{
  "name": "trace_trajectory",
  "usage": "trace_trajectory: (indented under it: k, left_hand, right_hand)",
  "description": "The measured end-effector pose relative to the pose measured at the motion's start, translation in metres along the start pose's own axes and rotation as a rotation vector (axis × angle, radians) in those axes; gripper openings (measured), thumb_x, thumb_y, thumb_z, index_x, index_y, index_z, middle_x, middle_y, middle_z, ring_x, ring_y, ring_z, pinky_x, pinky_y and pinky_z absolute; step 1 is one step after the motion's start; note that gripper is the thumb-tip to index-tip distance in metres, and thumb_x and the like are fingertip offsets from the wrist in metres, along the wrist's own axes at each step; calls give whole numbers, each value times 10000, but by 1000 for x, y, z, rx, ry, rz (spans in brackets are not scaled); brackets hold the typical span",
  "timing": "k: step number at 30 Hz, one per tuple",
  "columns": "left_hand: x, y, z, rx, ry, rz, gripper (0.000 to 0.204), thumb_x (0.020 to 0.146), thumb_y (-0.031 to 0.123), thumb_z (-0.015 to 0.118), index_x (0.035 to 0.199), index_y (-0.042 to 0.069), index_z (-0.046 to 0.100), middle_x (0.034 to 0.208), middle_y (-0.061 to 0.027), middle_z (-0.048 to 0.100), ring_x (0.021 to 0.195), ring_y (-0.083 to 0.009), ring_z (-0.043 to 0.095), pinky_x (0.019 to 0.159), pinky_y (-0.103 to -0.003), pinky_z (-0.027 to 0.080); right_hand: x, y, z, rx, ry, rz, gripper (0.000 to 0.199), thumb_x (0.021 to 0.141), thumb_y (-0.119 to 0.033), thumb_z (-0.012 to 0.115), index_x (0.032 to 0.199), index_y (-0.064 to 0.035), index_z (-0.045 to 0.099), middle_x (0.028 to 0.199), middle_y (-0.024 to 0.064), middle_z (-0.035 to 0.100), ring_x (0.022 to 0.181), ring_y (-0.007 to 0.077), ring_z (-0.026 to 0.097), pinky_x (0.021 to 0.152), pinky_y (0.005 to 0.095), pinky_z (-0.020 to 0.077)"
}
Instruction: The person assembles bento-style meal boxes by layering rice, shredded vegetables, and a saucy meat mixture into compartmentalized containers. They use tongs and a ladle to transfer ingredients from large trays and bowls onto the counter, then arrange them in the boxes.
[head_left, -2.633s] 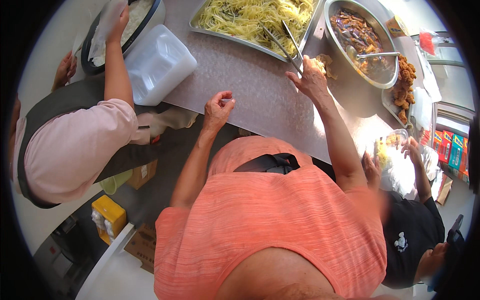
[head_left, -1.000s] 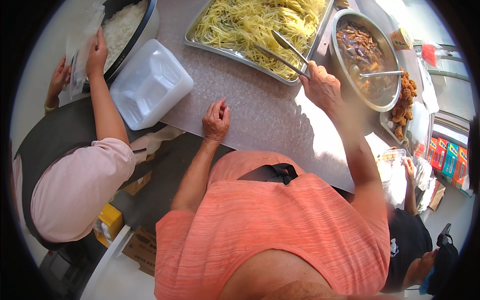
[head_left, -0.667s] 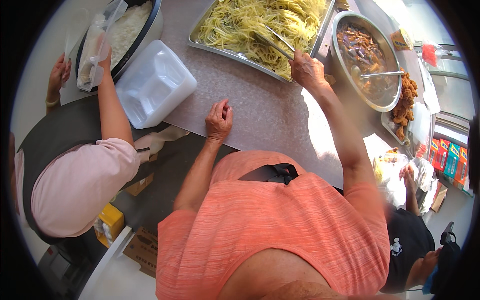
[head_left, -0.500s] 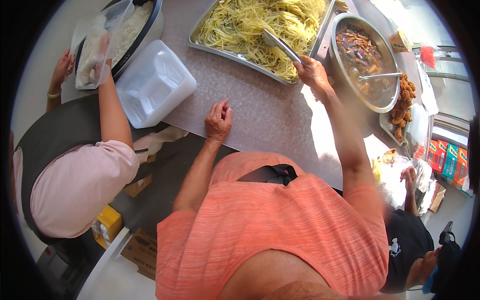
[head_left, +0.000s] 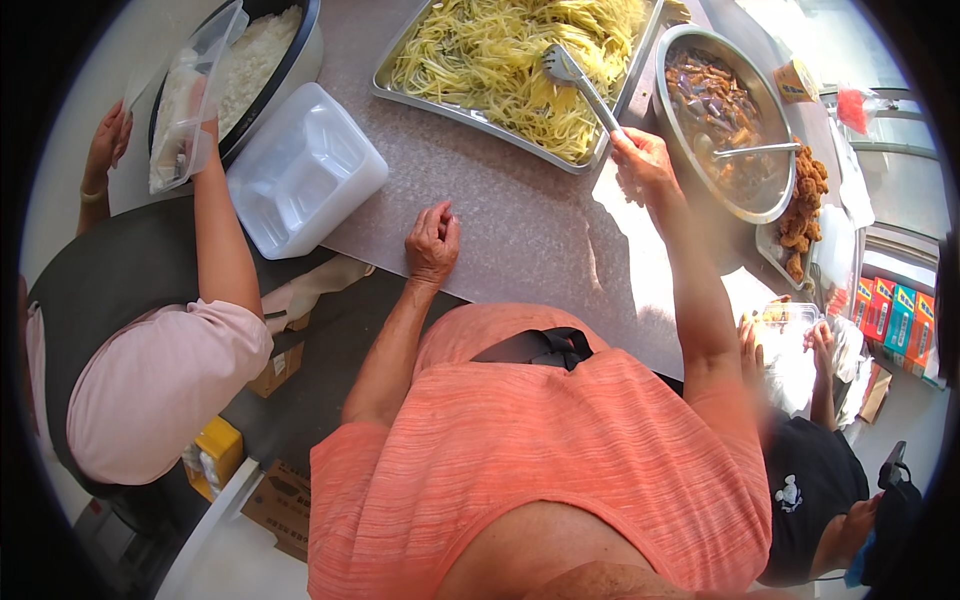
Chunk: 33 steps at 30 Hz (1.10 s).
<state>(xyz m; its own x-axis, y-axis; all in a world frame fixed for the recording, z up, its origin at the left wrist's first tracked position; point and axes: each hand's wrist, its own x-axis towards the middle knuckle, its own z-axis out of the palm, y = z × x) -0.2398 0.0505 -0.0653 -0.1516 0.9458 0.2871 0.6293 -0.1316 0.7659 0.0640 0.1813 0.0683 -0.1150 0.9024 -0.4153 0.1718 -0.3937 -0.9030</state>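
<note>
My right hand [head_left: 646, 166] is closed round the handle of metal serving tongs [head_left: 594, 97]. The tongs' head lies over pale yellow shredded potato [head_left: 480, 60] heaped in a shallow metal tray [head_left: 478, 121]. Close to the table's near edge, my left hand [head_left: 433, 244] rests with its fingers curled in and nothing visible in them. To its left a stack of white compartment food containers [head_left: 310, 170] sits tilted on the grey table [head_left: 500, 230]. Right of my right hand is a metal basin [head_left: 668, 130] of braised eggplant-like pieces, with a spoon [head_left: 757, 151] in it.
At left, a person in pink [head_left: 165, 390] holds a clear container [head_left: 205, 110] over a pot of white rice [head_left: 262, 75]. A tray of fried brown pieces [head_left: 802, 225] lies beyond the basin. Another person in black [head_left: 815, 490] handles a clear box [head_left: 790, 318] at right.
My right hand has moved slightly right and nearer with the tongs, whose head has turned and lifted. The person at right has brought a second hand to the clear box. My left hand stays put.
</note>
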Motion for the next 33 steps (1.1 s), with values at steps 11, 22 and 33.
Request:
trace_trajectory:
  k: [11, 22, 33]
  left_hand:
    - [2, 3, 0, 16, 16, 19, 234, 800, 49, 625, 1033, 45, 607, 790, -68, 596, 597, -190, 578, 560, -318, 495]
    - [-15, 28, -26, -147, 23, -92, 266, 795, 48, 663, 1056, 33, 608, 820, -54, 600, 612, -122, 565, 553, -257, 484]
    - [-64, 21, -131, -552, 375, -464, 245, 896, 71, 614, 1126, -5, 581, 858, -4, 582, 644, -36, 503, 509, -152, 370]
  right_hand:
    - [-5, -10, 5, -1421, 217, -444, 346, 853, -335, 616, 978, -30, 510, 831, 178, 613, 718, 361, 650, 626, 445, 523]
    - [19, 3, 20, -1439, 175, -373, 327, 864, -295, 600, 996, -20, 484, 881, 218, 606, 806, 387, 648, 688, 477, 517]
    - [30, 11, 12, -804, 136, -178, 299, 871, -313, 570, 919, -25, 637, 766, 166, 644, 770, 313, 641, 700, 420, 473]
